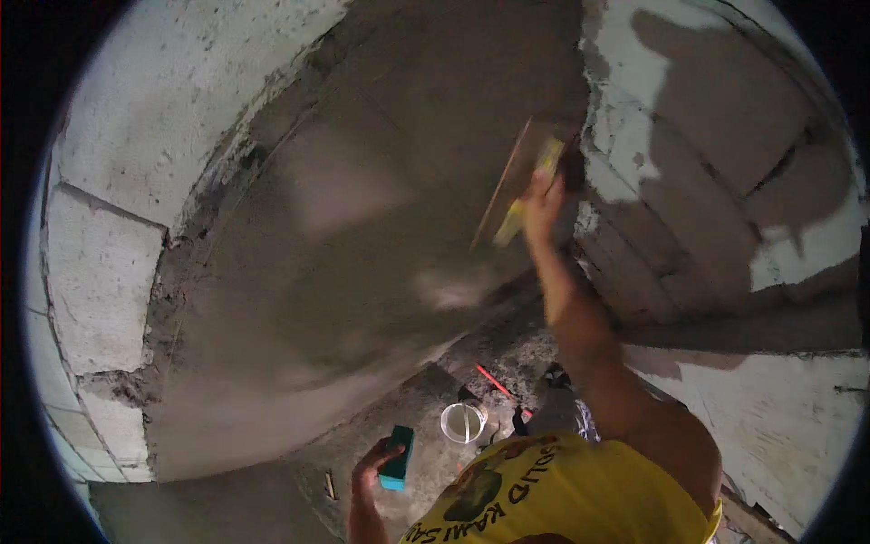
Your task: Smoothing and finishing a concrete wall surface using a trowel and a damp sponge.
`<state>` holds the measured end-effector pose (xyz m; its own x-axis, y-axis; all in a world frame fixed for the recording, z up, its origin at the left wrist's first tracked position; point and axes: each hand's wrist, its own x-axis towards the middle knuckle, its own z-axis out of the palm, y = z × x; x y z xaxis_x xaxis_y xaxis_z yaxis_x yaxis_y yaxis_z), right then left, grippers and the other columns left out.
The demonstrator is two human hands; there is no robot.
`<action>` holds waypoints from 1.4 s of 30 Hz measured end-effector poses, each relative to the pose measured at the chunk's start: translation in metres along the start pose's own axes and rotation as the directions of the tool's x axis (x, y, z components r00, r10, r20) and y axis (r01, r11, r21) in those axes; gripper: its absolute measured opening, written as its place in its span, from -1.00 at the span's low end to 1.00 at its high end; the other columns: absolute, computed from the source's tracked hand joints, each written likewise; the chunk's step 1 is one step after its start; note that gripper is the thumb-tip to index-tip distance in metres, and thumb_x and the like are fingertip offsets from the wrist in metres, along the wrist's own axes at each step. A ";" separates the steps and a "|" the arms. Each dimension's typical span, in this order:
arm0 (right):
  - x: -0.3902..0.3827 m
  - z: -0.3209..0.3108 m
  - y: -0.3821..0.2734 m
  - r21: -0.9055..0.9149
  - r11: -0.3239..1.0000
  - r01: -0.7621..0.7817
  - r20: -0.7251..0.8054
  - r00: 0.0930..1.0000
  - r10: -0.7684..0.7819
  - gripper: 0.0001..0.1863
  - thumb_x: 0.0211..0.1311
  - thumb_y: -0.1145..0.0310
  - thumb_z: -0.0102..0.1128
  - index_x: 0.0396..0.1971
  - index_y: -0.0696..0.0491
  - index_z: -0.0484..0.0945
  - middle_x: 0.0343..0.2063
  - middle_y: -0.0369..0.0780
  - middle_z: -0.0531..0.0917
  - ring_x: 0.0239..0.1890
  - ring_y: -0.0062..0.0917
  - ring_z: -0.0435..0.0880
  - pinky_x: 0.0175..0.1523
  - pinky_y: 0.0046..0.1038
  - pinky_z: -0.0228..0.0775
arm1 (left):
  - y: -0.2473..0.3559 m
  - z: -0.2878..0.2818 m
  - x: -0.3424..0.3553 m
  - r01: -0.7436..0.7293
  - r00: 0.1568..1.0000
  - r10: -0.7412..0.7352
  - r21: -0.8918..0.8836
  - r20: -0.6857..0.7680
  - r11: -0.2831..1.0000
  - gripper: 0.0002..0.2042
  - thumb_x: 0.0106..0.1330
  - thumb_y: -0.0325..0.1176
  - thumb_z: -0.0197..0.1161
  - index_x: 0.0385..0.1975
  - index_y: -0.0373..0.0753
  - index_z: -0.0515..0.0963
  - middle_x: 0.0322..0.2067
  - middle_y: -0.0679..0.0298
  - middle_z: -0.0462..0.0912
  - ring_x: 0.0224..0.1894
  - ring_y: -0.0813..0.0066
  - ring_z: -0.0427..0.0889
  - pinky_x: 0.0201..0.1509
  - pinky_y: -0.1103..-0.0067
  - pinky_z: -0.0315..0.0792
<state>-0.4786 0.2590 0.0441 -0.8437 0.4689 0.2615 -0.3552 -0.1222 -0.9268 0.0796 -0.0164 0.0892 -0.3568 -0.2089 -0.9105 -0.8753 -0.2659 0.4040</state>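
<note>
My right hand (543,201), arm stretched forward, grips a float with a yellow handle (553,152) and a thin long edge, held at the grey plastered surface (335,263) near its right border with pale blocks. The float is slightly blurred, and whether it presses on the plaster is hard to tell. My left hand (372,462), low at the bottom middle, holds a teal sponge-like block (396,453) out over the floor below the plaster. Smoother, lighter patches show on parts of the plaster.
Pale block walls border the plaster at left (100,281) and right (725,399); shadows fall on the right one. Below, on the gritty floor, stand a white bucket (445,422), a red bar (494,381) and a small wooden-looking piece (330,485). Dark items lie beside my yellow shirt.
</note>
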 end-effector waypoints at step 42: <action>-0.096 0.017 0.021 0.225 0.796 -0.561 0.161 0.828 0.538 -0.51 0.45 0.17 0.01 0.28 -0.02 0.20 -0.39 -0.26 0.55 -0.50 -0.57 0.58 -0.50 -0.46 0.46 | 0.180 0.111 0.019 -0.521 0.854 0.462 0.400 0.241 0.754 -0.51 0.19 -0.25 0.37 0.09 -0.28 0.42 -0.16 0.30 0.56 -0.19 0.52 0.53 -0.13 0.53 0.47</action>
<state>-0.4123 0.1968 0.0043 -0.9540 0.1816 -0.2386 0.1000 -0.5575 -0.8241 -0.1209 0.0365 0.1345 -0.7874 -0.0743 -0.6120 -0.6049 0.2849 0.7436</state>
